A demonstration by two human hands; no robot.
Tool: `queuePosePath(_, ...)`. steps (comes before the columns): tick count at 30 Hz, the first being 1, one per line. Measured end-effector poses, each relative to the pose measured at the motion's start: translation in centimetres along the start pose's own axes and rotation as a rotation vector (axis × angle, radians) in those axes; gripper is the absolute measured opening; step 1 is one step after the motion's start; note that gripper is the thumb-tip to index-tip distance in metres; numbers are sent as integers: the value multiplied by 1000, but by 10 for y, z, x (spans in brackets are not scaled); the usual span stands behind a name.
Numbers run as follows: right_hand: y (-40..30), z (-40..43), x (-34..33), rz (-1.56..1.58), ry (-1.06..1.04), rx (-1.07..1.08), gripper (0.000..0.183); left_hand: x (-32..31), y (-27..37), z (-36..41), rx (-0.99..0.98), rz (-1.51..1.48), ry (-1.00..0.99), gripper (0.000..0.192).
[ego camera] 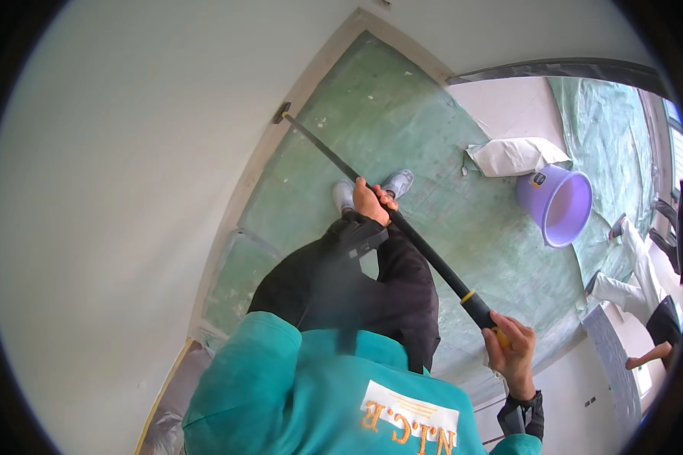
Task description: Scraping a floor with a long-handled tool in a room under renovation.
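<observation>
My left hand (371, 202) wraps around the middle of a long black telescopic pole (432, 250), in front of my legs. Against the handle end of that pole, my right hand (512, 347) holds the grip, which has yellow parts. The pole slants up and left across the picture to a small dark flat head (282, 113). That head is at the foot of the pale wall (119, 187), by the beige strip along the floor's edge; the exact contact is too small to tell.
Green protective sheeting (330, 153) covers the floor under my shoes (398, 183). A purple bucket (526, 196) stands on the right, beside a folded-back white sheet (518, 156). Another person (637, 284) in light trousers is farther right. A dark-framed opening (552, 67) lies at the upper right.
</observation>
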State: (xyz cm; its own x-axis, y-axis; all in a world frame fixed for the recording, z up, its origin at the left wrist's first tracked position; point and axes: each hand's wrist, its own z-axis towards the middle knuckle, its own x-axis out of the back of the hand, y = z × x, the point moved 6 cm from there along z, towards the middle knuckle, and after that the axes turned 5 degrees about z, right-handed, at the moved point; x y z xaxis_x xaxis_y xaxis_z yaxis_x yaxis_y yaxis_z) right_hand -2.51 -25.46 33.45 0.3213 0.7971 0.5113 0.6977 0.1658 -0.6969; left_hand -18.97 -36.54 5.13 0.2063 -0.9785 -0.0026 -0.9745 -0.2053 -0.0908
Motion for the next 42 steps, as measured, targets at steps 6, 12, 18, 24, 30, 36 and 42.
queuePosePath(6, 8, 1, -2, -42, -32, 31, 29, -6, -6, 8, -22, -65, -99, 36)
queuePosePath(12, 8, 7, -5, -23, -16, 35, 29, -7, -3, 9, 6, -29, 6, 36)
queuePosePath(18, 15, -4, 11, -112, 23, 94, 30, -12, -18, 5, -15, 13, 21, 33)
queuePosePath(24, 28, 12, -1, -107, 10, 115, 32, -20, -9, 23, -51, -2, -4, 33)
queuePosePath(30, 45, -3, 25, -121, -6, 107, 34, -23, -30, 11, -42, 47, 28, 36)
queuePosePath(36, 55, 18, 19, -99, -4, 165, 33, -31, -25, 38, -65, -8, 4, 36)
queuePosePath(42, 58, 10, 39, -152, -25, 137, 33, -37, -40, 29, -24, 55, 20, 40)
